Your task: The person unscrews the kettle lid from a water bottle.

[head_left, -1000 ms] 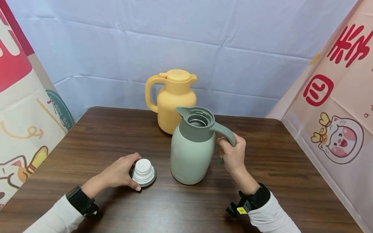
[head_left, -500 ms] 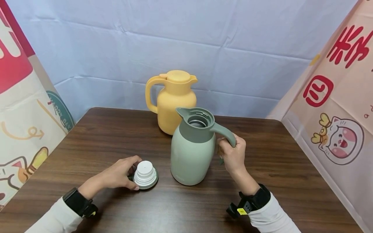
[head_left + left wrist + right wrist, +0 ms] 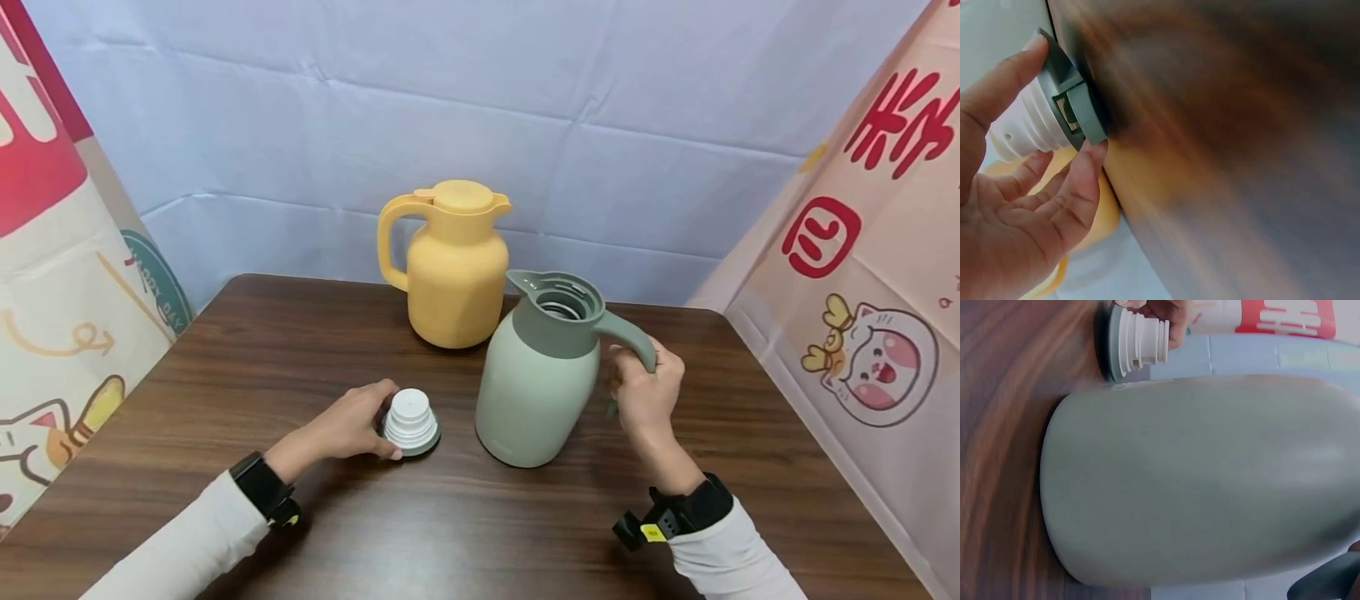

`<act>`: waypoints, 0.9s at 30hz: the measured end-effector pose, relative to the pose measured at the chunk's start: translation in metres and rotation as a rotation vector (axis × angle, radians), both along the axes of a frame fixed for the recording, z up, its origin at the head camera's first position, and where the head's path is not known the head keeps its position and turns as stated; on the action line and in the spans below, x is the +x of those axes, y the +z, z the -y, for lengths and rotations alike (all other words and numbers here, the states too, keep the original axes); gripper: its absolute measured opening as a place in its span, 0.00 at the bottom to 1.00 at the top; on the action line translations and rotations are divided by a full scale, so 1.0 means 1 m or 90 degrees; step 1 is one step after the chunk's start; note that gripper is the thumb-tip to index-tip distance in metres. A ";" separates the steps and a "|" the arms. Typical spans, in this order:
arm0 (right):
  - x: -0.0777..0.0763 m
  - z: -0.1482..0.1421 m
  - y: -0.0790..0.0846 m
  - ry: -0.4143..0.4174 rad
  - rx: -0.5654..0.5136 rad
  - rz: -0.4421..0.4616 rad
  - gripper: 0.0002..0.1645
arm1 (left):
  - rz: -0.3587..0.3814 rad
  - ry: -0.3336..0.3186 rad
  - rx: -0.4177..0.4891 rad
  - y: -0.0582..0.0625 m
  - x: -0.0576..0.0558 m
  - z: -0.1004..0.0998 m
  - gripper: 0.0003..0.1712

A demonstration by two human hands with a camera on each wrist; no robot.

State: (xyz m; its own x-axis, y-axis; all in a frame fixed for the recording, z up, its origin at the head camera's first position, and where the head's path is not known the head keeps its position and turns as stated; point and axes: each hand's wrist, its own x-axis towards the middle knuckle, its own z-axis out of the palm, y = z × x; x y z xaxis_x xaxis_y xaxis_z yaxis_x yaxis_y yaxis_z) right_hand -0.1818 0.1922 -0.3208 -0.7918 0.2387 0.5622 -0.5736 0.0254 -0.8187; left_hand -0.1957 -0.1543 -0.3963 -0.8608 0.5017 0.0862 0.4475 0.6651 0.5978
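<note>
A pale green thermos jug (image 3: 536,392) stands on the table with its top uncovered, showing a metal-lined mouth. My right hand (image 3: 647,379) grips its dark green handle from the right. To the left of the jug, the jug's lid (image 3: 410,421) sits upside down, its white threaded stopper pointing up and its dark green rim low at the tabletop. My left hand (image 3: 352,423) holds the lid by its rim, thumb and fingers on opposite sides. In the left wrist view, a fingertip (image 3: 1094,150) touches the small green tab on the lid (image 3: 1041,112).
Behind the green jug stands a yellow thermos jug (image 3: 456,283) with its lid on and its handle to the left. The dark wooden table (image 3: 225,358) meets a pale blue cloth backdrop (image 3: 300,150). Printed cloths hang at the left and right.
My right hand has shifted the green jug to the right and slightly away. The left hand and the lid have moved the same way. The yellow jug stays in place.
</note>
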 end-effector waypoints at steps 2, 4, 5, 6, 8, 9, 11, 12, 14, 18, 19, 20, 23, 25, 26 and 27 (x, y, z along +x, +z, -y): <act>-0.002 -0.005 0.000 -0.012 -0.007 -0.001 0.23 | 0.003 0.007 -0.013 0.001 -0.004 -0.009 0.37; -0.004 -0.008 0.000 -0.021 -0.014 -0.004 0.23 | -0.002 0.011 -0.024 0.002 -0.008 -0.017 0.38; -0.005 -0.009 0.000 -0.025 -0.018 -0.004 0.23 | -0.005 0.011 -0.030 0.002 -0.010 -0.021 0.38; -0.005 -0.010 0.000 -0.028 -0.021 -0.004 0.23 | -0.007 0.011 -0.034 0.002 -0.012 -0.025 0.38; -0.007 -0.012 -0.001 -0.034 -0.021 -0.005 0.23 | -0.008 0.015 -0.039 0.003 -0.015 -0.033 0.38; -0.007 -0.012 -0.001 -0.034 -0.022 -0.005 0.23 | -0.010 0.018 -0.042 0.003 -0.017 -0.037 0.38; -0.008 -0.013 -0.001 -0.035 -0.017 -0.008 0.23 | -0.009 0.026 -0.056 0.004 -0.021 -0.045 0.39; -0.008 -0.014 -0.001 -0.035 -0.014 -0.009 0.23 | -0.011 0.031 -0.063 0.004 -0.022 -0.049 0.39; -0.009 -0.014 -0.001 -0.035 -0.009 -0.012 0.23 | -0.015 0.041 -0.084 0.004 -0.026 -0.057 0.40; -0.010 -0.017 -0.002 -0.068 0.010 -0.010 0.21 | -0.006 0.065 -0.112 0.004 -0.032 -0.070 0.43; -0.011 -0.018 -0.002 -0.078 0.014 -0.008 0.21 | 0.001 0.073 -0.114 0.003 -0.033 -0.072 0.44; -0.012 -0.019 -0.002 -0.090 0.018 -0.005 0.21 | 0.010 0.081 -0.113 0.003 -0.035 -0.075 0.45; -0.016 -0.023 -0.001 -0.129 0.034 -0.001 0.22 | 0.033 0.104 -0.103 0.002 -0.040 -0.079 0.47; -0.020 -0.027 0.000 -0.155 0.043 0.003 0.23 | 0.040 0.116 -0.094 0.002 -0.043 -0.081 0.49; -0.022 -0.029 0.000 -0.172 0.052 0.003 0.23 | 0.041 0.120 -0.089 0.003 -0.044 -0.083 0.49; -0.024 -0.032 0.000 -0.184 0.057 0.004 0.23 | 0.041 0.124 -0.084 0.003 -0.046 -0.084 0.49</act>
State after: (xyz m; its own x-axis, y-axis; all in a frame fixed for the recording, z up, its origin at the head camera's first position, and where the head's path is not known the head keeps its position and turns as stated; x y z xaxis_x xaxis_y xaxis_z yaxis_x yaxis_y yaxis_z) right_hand -0.2062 0.2239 -0.3206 -0.7017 0.4051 0.5861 -0.5267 0.2590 -0.8096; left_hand -0.2416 -0.0702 -0.3937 -0.9439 0.3290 -0.0270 0.2673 0.8096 0.5226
